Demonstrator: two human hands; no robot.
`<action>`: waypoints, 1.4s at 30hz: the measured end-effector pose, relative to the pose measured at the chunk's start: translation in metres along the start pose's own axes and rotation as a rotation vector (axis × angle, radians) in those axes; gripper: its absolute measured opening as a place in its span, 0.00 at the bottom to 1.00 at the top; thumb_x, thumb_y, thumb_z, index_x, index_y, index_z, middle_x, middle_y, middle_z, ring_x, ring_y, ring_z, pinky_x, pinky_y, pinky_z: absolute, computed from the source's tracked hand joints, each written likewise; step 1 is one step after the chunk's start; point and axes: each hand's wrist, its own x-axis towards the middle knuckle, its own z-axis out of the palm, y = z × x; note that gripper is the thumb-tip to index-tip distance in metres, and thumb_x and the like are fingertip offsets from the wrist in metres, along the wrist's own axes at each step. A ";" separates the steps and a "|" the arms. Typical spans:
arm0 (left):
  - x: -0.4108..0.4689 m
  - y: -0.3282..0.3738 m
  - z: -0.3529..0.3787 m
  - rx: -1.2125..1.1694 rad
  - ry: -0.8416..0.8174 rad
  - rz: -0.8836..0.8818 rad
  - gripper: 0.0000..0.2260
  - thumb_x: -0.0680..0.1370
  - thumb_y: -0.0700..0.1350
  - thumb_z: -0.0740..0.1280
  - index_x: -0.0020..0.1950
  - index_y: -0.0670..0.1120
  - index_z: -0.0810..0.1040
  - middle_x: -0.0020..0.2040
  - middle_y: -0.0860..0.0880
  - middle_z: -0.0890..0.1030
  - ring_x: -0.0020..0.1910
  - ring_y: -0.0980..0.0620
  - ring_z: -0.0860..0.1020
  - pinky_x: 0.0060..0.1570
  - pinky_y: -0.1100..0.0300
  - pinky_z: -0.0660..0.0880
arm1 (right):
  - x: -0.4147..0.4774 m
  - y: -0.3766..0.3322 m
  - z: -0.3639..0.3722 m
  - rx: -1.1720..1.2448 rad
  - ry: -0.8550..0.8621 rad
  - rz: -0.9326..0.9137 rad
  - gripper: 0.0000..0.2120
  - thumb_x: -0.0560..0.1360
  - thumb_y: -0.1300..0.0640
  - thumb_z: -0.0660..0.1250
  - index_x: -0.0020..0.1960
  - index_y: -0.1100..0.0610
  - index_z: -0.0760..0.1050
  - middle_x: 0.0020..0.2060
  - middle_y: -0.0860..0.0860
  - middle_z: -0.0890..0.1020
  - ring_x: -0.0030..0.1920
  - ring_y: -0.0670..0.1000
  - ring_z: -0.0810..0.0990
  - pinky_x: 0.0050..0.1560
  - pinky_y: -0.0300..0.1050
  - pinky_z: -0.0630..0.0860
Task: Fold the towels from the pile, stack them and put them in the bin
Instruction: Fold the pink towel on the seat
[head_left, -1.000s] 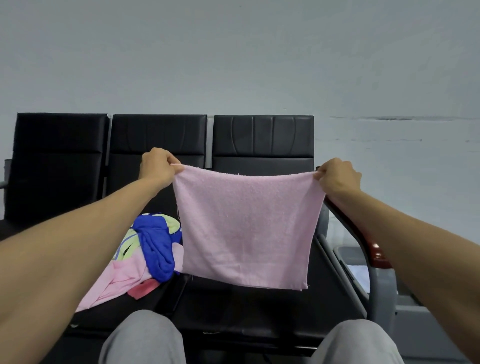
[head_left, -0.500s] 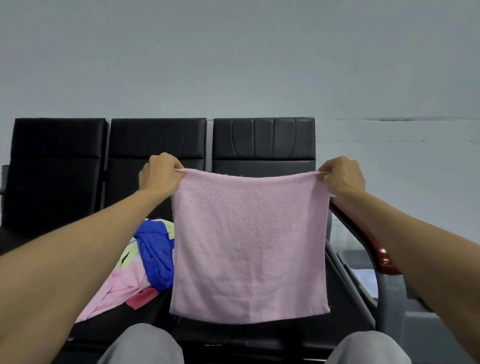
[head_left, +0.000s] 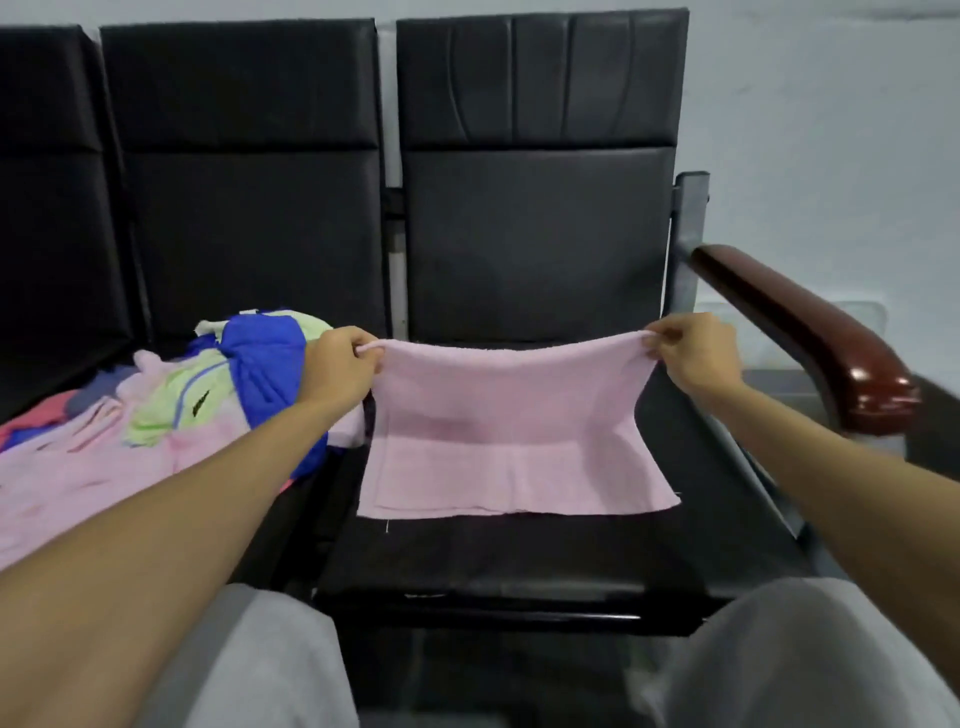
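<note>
L hand (head_left: 340, 366) & R hand (head_left: 693, 358) each pinch a top corner of the pink towel (head_left: 509, 431), which sags slightly btwn them, its lower part lying flat on the black bench seat (head_left: 519, 561) below the hands. Just left of the L hand, partly hidden behind that forearm, the pile (head_left: 171, 410) of unfolded towels (blue, green, pink) fills the next seat. A red-brown armrest (head_left: 810, 332) runs just right of the R hand, & grey-trousered knees (head_left: 270, 660) sit under both forearms.

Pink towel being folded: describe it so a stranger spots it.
Rightmost black padded seat, beside the glossy brown armrest. On its cushion lies a plain pink terry towel, far edge pinched by left hand and right hand, unlike the heaped multicoloured towel pile alongside.
</note>
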 end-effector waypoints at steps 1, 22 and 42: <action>-0.007 -0.010 0.005 0.012 -0.008 -0.001 0.06 0.75 0.39 0.66 0.47 0.44 0.83 0.42 0.48 0.82 0.44 0.48 0.79 0.41 0.61 0.72 | -0.008 0.008 0.008 -0.008 -0.024 0.009 0.08 0.77 0.61 0.68 0.53 0.60 0.83 0.48 0.57 0.85 0.53 0.57 0.81 0.56 0.43 0.73; -0.068 -0.055 -0.002 0.292 -0.422 0.122 0.04 0.73 0.40 0.70 0.40 0.48 0.81 0.38 0.56 0.79 0.40 0.57 0.77 0.38 0.66 0.70 | -0.058 0.069 0.004 -0.244 -0.617 -0.048 0.08 0.68 0.58 0.78 0.46 0.55 0.86 0.36 0.45 0.83 0.38 0.43 0.79 0.46 0.37 0.70; -0.047 -0.056 0.058 0.245 -0.472 -0.437 0.24 0.73 0.44 0.73 0.65 0.37 0.70 0.62 0.40 0.75 0.60 0.43 0.74 0.54 0.55 0.71 | -0.041 0.076 0.065 -0.220 -0.633 0.437 0.16 0.69 0.58 0.76 0.52 0.66 0.77 0.47 0.60 0.80 0.42 0.57 0.78 0.34 0.44 0.74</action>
